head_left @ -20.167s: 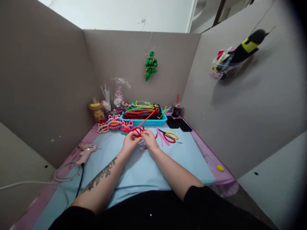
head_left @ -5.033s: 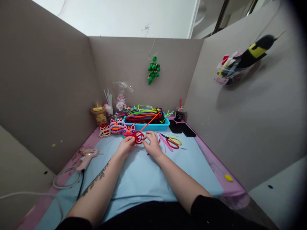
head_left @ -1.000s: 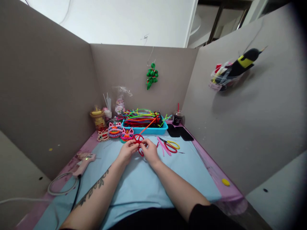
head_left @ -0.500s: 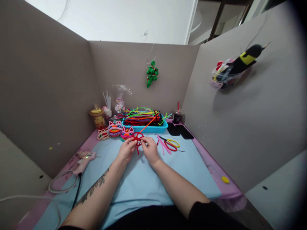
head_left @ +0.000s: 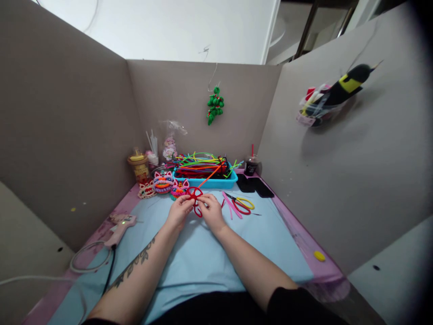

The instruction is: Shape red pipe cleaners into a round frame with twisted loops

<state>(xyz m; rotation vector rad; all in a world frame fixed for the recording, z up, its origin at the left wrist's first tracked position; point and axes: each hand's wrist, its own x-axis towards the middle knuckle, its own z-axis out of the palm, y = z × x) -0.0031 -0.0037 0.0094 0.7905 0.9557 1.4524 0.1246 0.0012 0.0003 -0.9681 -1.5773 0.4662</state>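
Between my two hands is a red pipe cleaner shape (head_left: 195, 192) bent into several loops, held just above the blue cloth. My left hand (head_left: 181, 208) pinches it from the left, thumb and fingers closed on it. From the right, my right hand (head_left: 209, 210) grips the same shape near its middle and lower loop. Parts of the loops are hidden behind the fingertips. An orange pipe cleaner (head_left: 209, 176) slants from the shape toward the tray; whether it is joined to the shape I cannot tell.
Behind my hands stands a blue tray (head_left: 219, 183) of colourful pipe cleaners. Finished-looking pipe cleaner faces (head_left: 163, 183) sit left of it. Scissors (head_left: 241, 205) and pink strips (head_left: 232, 207) lie to the right, beyond them two black phone-like slabs (head_left: 260, 187). A glue gun (head_left: 120, 230) rests at left with its cable.
The red strand's lower end, which hung straight down, is now curled round into a closed loop beneath my fingers. Both hands keep nearly the same place.
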